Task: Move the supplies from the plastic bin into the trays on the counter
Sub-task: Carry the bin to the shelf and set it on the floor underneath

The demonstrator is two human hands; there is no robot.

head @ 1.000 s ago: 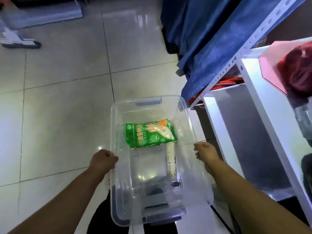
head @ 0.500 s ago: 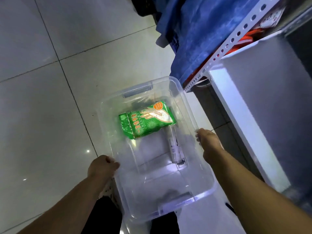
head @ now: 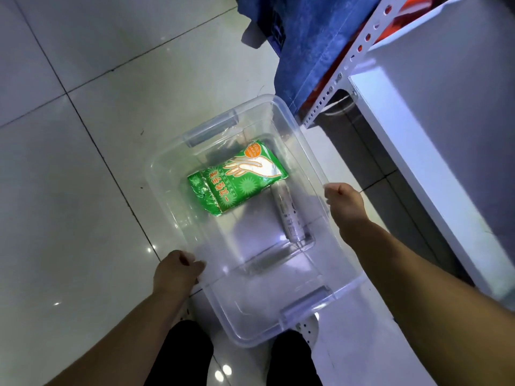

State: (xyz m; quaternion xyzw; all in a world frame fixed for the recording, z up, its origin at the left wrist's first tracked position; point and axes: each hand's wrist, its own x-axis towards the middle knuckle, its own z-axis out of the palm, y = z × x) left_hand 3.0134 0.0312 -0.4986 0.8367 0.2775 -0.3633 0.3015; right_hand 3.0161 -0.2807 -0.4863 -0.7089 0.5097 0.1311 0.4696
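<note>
Plastic bin (head: 259, 246), held by left grip (head: 174, 271) and right grip (head: 344, 201), each curled closed over an opposite long rim. Inside, toward its far end: green glove packet (head: 237, 178), likely light, soft and slippery, best pinched at an edge; stiff tube (head: 287, 213) touching it.

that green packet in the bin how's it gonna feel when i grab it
The green packet looks like crinkled film, so probably floppy and light. Its glossy surface may be slippery. Lying flat in the bin, it should not roll.

Bare hands (head: 177, 271) and forearms (head: 412, 280), black trousers (head: 181, 355), white perforated shoes (head: 306, 327).
</note>
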